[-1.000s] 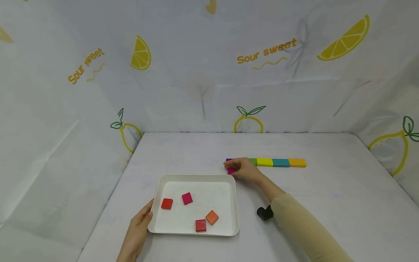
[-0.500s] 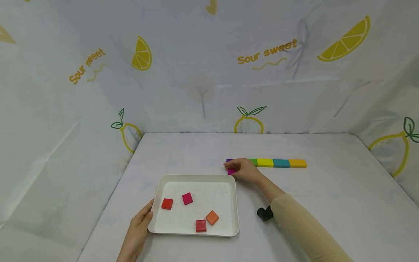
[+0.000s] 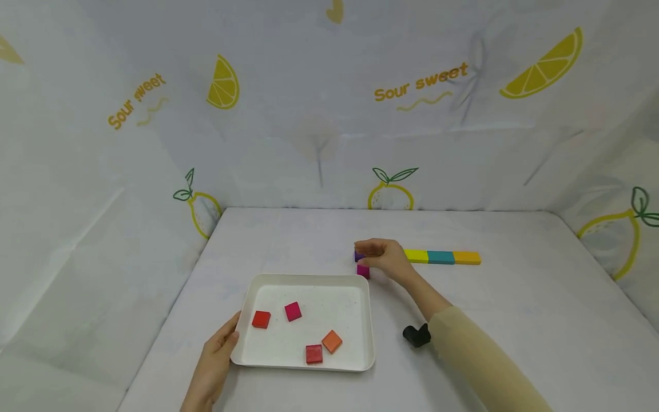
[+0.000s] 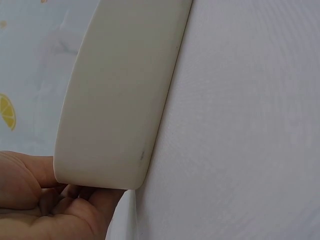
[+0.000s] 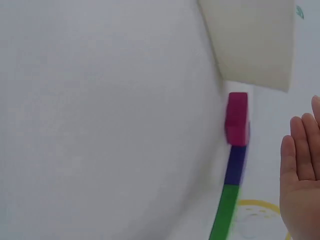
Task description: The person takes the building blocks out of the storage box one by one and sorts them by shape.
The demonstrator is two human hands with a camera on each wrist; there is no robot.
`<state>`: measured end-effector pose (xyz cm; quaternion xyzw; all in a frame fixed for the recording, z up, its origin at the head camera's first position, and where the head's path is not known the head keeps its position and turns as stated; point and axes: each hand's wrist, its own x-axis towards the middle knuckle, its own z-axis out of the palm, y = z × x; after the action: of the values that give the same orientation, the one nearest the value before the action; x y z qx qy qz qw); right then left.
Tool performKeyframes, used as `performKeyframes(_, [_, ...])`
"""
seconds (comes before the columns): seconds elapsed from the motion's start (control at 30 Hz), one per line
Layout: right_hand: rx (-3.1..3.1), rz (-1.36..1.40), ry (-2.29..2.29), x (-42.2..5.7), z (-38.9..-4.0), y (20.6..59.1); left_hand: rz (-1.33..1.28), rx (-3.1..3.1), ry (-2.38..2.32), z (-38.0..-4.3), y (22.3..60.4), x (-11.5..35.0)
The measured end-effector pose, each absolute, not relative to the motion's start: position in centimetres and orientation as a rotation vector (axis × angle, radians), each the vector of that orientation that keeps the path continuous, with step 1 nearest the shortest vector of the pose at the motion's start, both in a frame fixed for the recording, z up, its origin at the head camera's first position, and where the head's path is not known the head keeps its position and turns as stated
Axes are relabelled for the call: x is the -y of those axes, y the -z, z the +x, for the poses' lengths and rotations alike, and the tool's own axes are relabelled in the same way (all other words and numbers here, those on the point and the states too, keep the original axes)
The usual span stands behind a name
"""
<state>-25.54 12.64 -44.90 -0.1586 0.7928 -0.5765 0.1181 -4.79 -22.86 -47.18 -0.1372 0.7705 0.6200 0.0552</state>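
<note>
a smooth white rectangular tray, round-cornered, lies with its long axis left to right, the left hand gripping its left side. just beyond its far right corner sits a sharp-edged magenta block, before a left-to-right row of flat coloured blocks; which axis is longer, i cannot tell. the right hand, fingers released and straight, hovers over it.

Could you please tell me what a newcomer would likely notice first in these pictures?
Probably the white tray in front, with four pink, red and orange blocks scattered in it and the left hand gripping its left edge. Next, the colourful row of blocks farther back, the right hand at its left end. Lemon prints brighten the backdrop.
</note>
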Motion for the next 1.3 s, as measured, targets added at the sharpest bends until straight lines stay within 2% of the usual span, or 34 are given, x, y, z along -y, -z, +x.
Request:
performKeyframes(0.2, [-2.114, -0.694, 1.686, -11.2, -23.2, 43.0, -0.429, -2.336, -1.861, -5.0, 47.3, 23.0])
performKeyframes(0.47, [-1.886, -0.968, 1.481, -9.4, -20.8, 43.5, -0.418, -2.327, -1.897, -5.0, 47.2, 22.8])
performKeyframes(1.3, [-1.73, -1.116, 1.013, -6.6, -18.9, 45.6, -0.429, -2.295, -1.932, -4.9, 47.3, 22.7])
